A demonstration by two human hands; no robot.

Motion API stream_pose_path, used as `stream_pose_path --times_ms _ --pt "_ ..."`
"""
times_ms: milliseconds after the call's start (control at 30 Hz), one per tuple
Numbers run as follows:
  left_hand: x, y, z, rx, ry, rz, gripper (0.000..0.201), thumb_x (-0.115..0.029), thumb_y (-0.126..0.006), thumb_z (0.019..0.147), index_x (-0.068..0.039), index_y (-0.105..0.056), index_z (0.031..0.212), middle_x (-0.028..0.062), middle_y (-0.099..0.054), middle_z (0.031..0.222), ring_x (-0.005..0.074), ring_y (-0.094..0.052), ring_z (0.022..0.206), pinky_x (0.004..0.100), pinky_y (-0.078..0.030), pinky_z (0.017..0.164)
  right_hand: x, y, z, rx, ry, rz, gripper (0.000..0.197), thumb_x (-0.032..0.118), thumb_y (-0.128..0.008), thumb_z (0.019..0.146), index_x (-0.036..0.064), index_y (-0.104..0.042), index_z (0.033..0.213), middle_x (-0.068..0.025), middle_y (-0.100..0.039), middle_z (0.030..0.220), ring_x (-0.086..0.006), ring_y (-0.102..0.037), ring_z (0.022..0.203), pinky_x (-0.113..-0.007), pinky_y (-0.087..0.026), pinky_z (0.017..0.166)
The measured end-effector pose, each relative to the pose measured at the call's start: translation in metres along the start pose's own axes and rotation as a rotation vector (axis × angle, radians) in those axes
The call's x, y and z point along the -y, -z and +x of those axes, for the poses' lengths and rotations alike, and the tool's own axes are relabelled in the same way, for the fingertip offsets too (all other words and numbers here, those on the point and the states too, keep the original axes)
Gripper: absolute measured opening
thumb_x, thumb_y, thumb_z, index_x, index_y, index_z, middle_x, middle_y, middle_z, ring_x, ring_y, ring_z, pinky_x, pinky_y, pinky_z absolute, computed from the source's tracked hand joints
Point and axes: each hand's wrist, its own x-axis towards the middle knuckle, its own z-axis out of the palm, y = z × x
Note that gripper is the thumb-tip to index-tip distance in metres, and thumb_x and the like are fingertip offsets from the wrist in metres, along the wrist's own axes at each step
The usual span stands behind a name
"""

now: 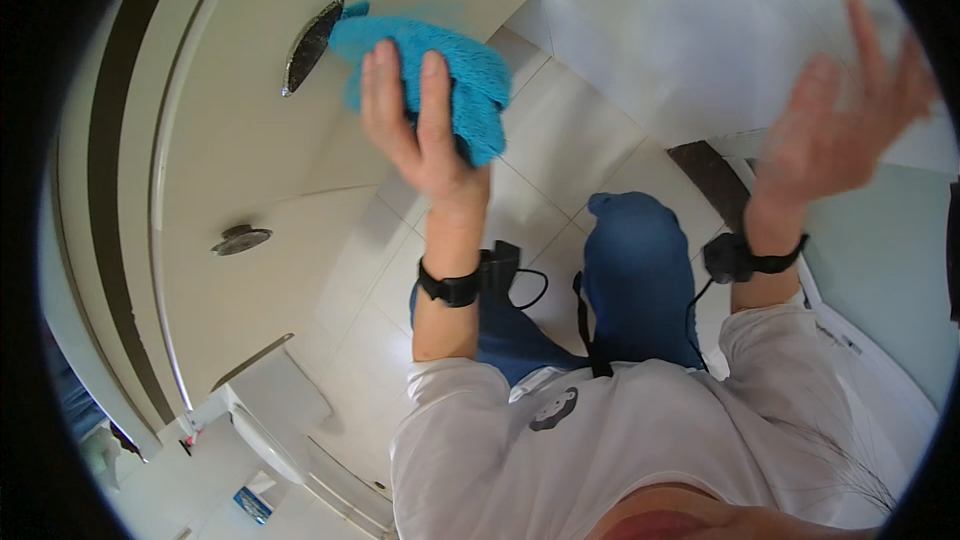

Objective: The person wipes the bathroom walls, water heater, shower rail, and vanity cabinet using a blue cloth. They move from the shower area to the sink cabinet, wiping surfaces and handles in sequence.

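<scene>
My left hand [420, 135] is closed on a bright blue fluffy cloth [468, 80], bunched up under the fingers. The cloth lies against a cream cabinet front [330, 140], beside a dark, shiny handle [312, 48], and one end reaches the handle's upper tip. Over on the right, my right hand [840, 130] is raised with its fingers spread, somewhat smeared by motion. It holds nothing and is nearest to the white wall; whether it touches that surface I cannot tell.
A second handle [242, 239] sits lower on the cabinet front. Pale floor tiles [540, 180] lie around my legs. A white wall [650, 30] rises ahead, and a light greenish panel [890, 260] stands close on my right. A small blue packet [253, 505] lies at lower left.
</scene>
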Motion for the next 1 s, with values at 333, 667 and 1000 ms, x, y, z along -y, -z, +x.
stream_pose_path --times_ms 333,667,1000 --pt "0.068 0.009 -0.028 0.727 -0.248 0.562 0.059 0.003 -0.063 0.084 -0.008 -0.055 0.142 0.0101 -0.054 0.151 0.0296 -0.048 0.141 0.038 -0.052 0.101 0.107 -0.109 -0.155 0.526 -0.532 0.405 0.036 0.008 -0.069 0.085 0.0067 -0.069 0.122 -0.0179 -0.047 0.152 -0.0401 -0.034 0.149 -0.056 -0.031 0.12" --pt "0.054 -0.009 -0.031 0.828 -0.047 0.541 0.061 0.006 -0.062 0.083 -0.008 -0.054 0.142 0.0096 -0.055 0.151 0.0308 -0.046 0.142 0.0385 -0.055 0.1 0.117 -0.115 -0.192 0.787 -0.622 0.4 0.041 0.013 -0.071 0.087 0.0024 -0.065 0.126 -0.0214 -0.047 0.151 -0.0388 -0.032 0.149 -0.055 -0.033 0.119" --pt "0.067 -0.087 -0.024 0.715 -0.304 0.482 0.056 -0.002 -0.068 0.081 -0.006 -0.057 0.136 0.0098 -0.052 0.153 0.0281 -0.044 0.145 0.0359 -0.057 0.094 0.119 -0.135 -0.191 0.624 -0.848 0.544 0.047 0.012 -0.069 0.087 0.0002 -0.059 0.131 -0.0256 -0.048 0.147 -0.0442 -0.039 0.144 -0.052 -0.037 0.116"
